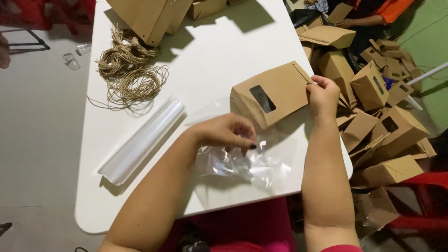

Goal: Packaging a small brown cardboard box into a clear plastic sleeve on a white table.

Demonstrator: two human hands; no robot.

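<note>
The kraft window bag (273, 93) lies on the white table (210, 60), at 1 o'clock from the left hand (226, 133), which pinches crumpled clear film (247, 165). The right hand (323, 95) grips the bag's twine end at 3 o'clock; threading seems underway, needing a steady pull.

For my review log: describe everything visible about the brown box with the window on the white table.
The brown box looks like kraft card, with a dark rectangular window on its upward face. It lies tilted on the white table, near its right edge. The right hand pinches its upper right corner, where a thin string shows. The left hand is just below it, on crumpled clear plastic; whether it touches the box is unclear.
</note>
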